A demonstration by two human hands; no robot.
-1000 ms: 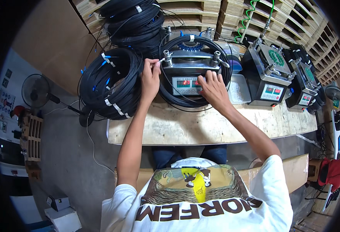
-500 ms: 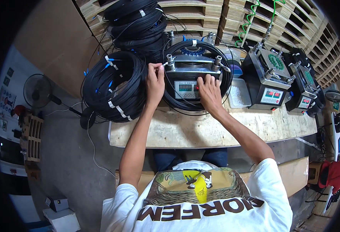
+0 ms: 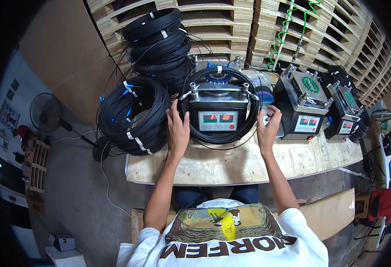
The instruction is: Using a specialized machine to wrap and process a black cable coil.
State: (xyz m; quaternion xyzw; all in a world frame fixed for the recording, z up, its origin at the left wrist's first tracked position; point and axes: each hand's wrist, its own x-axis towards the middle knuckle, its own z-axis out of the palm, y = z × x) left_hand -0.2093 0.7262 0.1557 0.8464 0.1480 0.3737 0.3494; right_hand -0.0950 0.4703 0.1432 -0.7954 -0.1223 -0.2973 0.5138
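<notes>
Single fisheye view from my head, aimed steeply down over my chest at the wooden workbench (image 3: 231, 167), fairly near; rim probably distorted.

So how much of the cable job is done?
Looks partway. One black cable loop already sits around the middle machine. The left hand and right hand rest at its sides. Big cable coils wait beside it, so plenty seems left.
</notes>
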